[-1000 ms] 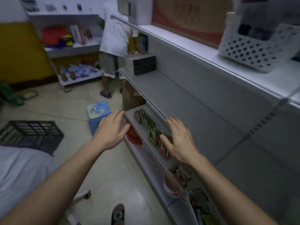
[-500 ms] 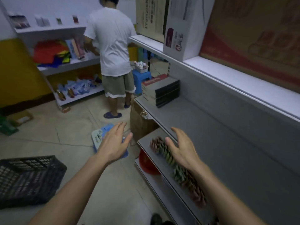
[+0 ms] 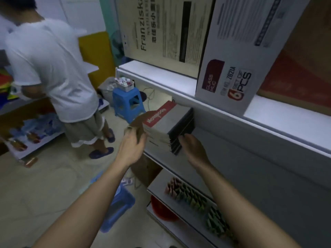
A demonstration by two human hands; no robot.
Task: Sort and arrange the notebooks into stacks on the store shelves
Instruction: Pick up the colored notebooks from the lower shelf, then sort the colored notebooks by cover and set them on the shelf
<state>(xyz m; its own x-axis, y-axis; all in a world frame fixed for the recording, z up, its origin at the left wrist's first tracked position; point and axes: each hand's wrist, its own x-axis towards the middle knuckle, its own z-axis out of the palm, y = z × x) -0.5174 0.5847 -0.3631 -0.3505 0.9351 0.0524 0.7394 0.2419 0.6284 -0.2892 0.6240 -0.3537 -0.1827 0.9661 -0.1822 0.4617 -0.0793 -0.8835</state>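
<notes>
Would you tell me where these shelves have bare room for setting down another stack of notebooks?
The middle shelf is bare from the notebook stack toward the camera. The lower shelf has a bare strip between its front edge and the row of coloured items. Crowded: the top shelf, mostly under cartons.

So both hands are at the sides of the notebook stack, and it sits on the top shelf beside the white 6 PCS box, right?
Not quite. The left hand and right hand do flank the notebook stack, but it sits on the middle shelf, one level below the top shelf that carries the white box. The head view shows this.
</notes>
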